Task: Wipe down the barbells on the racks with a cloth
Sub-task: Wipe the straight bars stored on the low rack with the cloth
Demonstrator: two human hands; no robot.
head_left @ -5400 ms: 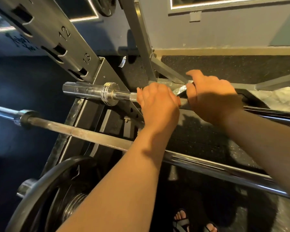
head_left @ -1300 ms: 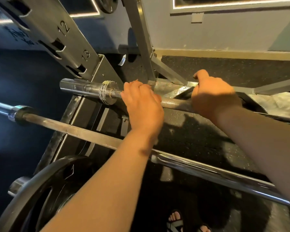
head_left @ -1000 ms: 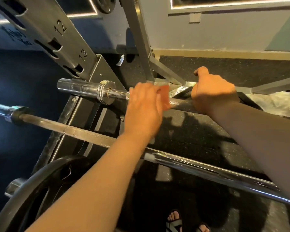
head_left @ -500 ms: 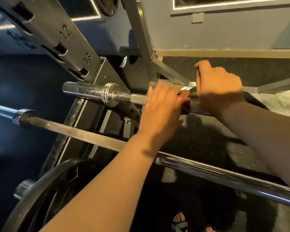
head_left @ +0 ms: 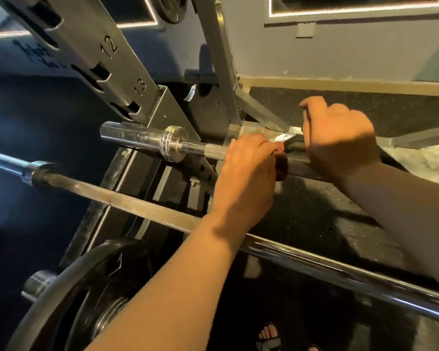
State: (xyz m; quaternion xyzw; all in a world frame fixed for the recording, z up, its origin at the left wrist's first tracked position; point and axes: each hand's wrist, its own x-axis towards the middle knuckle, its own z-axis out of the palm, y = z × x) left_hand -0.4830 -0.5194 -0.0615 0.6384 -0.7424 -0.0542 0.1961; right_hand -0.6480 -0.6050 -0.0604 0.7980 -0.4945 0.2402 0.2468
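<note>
Head view: left hand clasps the cloth round the barbell; right hand grips that barbell.

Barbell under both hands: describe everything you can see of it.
The barbell is bare steel: a shiny sleeve at its left end, a ribbed collar, then a knurled grey shaft. It lies nearly level beside the numbered rack upright. The left hand curls over the shaft, a dark cloth peeking out beneath it; the right hand grips the shaft to its right. The visible sleeve carries no plates; the other end is hidden.
</note>
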